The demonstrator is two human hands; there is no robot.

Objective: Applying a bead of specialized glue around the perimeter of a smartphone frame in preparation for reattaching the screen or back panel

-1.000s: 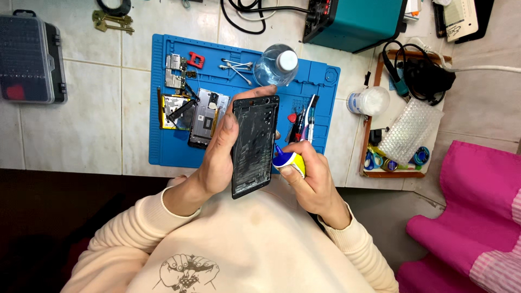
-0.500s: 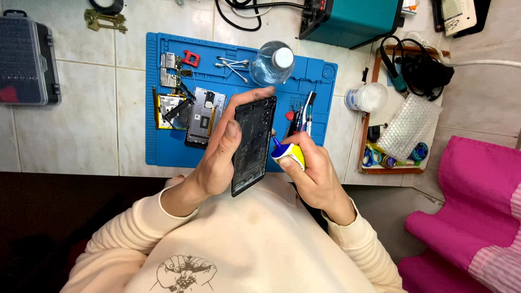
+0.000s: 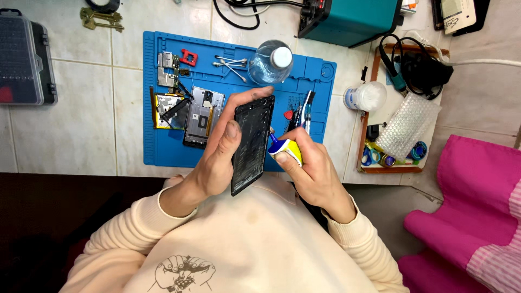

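Note:
My left hand (image 3: 217,157) holds a black phone frame (image 3: 252,144) upright by its long edges, thumb on the left side and fingertips curled over the top. My right hand (image 3: 312,173) grips a small yellow and white glue tube with a blue nozzle (image 3: 283,150). The nozzle tip touches the right edge of the phone frame. Both hands hover over the near edge of a blue repair mat (image 3: 163,146). On the mat lie a silver phone back part (image 3: 202,116), a yellow-edged battery piece (image 3: 165,108) and small metal shields (image 3: 165,68).
A clear plastic bottle (image 3: 270,62) and cotton swabs (image 3: 230,64) sit on the mat's far side. A teal box (image 3: 353,19) stands behind. A wooden tray (image 3: 404,119) with bubble wrap and tools is at right, a grey parts case (image 3: 21,57) at left, pink fabric (image 3: 472,206) at lower right.
The glue tube's nozzle has stayed against the phone frame's right edge and slid slightly along it. The view has shifted a little; both hands keep their grips.

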